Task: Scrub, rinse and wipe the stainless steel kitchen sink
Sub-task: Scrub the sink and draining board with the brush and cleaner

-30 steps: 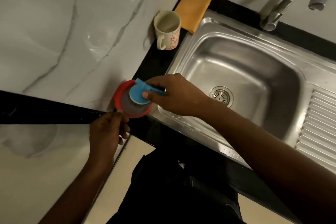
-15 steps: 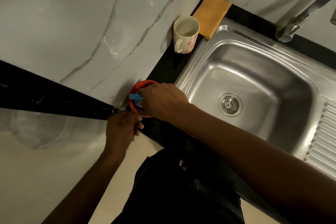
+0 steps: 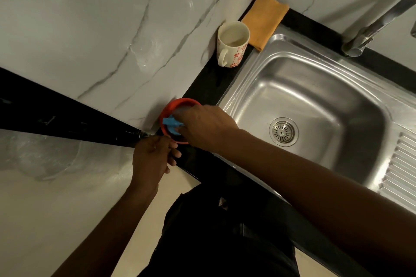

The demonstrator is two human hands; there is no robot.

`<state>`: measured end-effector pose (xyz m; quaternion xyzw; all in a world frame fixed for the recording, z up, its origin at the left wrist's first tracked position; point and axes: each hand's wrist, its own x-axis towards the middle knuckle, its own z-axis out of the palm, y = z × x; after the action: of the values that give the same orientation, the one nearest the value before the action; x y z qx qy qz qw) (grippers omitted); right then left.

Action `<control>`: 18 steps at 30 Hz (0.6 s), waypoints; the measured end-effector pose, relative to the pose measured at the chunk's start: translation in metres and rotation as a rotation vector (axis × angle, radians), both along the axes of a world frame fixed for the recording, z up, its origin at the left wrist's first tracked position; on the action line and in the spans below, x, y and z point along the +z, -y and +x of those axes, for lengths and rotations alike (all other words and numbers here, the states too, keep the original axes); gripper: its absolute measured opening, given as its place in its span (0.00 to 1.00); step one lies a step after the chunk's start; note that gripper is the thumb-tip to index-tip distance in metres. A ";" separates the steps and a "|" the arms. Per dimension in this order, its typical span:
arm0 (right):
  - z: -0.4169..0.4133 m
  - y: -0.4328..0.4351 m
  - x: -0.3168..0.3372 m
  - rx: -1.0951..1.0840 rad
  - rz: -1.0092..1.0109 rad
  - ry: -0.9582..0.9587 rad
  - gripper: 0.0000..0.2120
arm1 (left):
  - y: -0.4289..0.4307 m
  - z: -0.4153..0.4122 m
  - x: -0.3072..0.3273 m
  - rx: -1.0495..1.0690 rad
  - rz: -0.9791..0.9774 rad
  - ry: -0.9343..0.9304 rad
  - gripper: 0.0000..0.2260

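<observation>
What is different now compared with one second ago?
The right hand, gripping the blue-handled scrubber, lowered it into the red dish. The left hand stayed beside the dish; mug, orange cloth and sink are unchanged.

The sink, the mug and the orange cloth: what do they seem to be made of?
The sink looks like stainless steel, satin finish: grey sheen, blurred reflections. The mug is probably glazed ceramic: cream, smooth, red prints. The orange cloth seems soft fabric: matte, folded.

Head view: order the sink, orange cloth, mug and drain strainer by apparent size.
1. sink, by far
2. orange cloth
3. mug, close to the cloth, so that order is unsure
4. drain strainer
</observation>
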<state>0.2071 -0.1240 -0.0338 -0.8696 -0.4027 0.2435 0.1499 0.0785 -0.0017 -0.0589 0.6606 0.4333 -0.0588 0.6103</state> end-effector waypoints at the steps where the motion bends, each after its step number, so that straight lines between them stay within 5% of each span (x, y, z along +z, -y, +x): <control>1: 0.000 0.005 0.000 0.016 0.010 -0.004 0.20 | 0.001 0.000 0.000 0.006 -0.002 0.001 0.11; 9: 0.011 0.020 -0.003 0.018 -0.031 0.143 0.20 | 0.004 0.001 0.003 0.025 -0.005 -0.001 0.11; 18: 0.011 0.037 0.000 -0.388 0.397 -0.363 0.16 | 0.006 -0.005 0.002 0.036 -0.014 -0.004 0.14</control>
<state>0.2176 -0.1612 -0.0342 -0.8264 -0.2357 0.2781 0.4291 0.0731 -0.0076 -0.0573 0.6483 0.4459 -0.0523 0.6149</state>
